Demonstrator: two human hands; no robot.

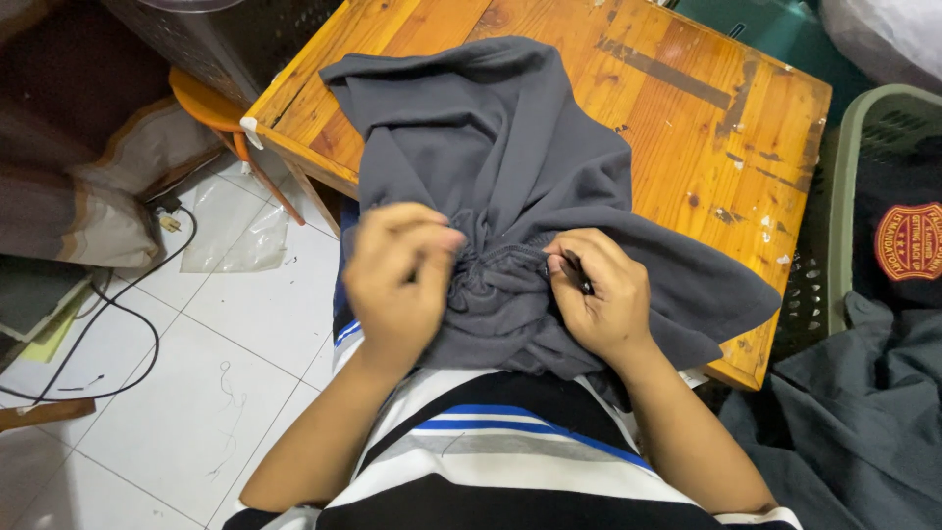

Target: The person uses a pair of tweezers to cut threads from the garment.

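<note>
The dark grey garment lies spread over the near part of the wooden table, its near end bunched up at the person's waist and hanging off the table's near edge; which kind of garment it is cannot be made out, since most of it is folded under itself. The left hand is closed on the gathered cloth, its fingertips buried in the folds; the right hand pinches the same bunch from the other side, fingers curled shut on the fabric. The table's far edge is cut off by the frame; bare, scuffed wood lies open to the right of the garment. A green laundry basket stands just beside the table's right edge, only partly in view; white floor tiles lie open to the left, crossed by a black cable.
</note>
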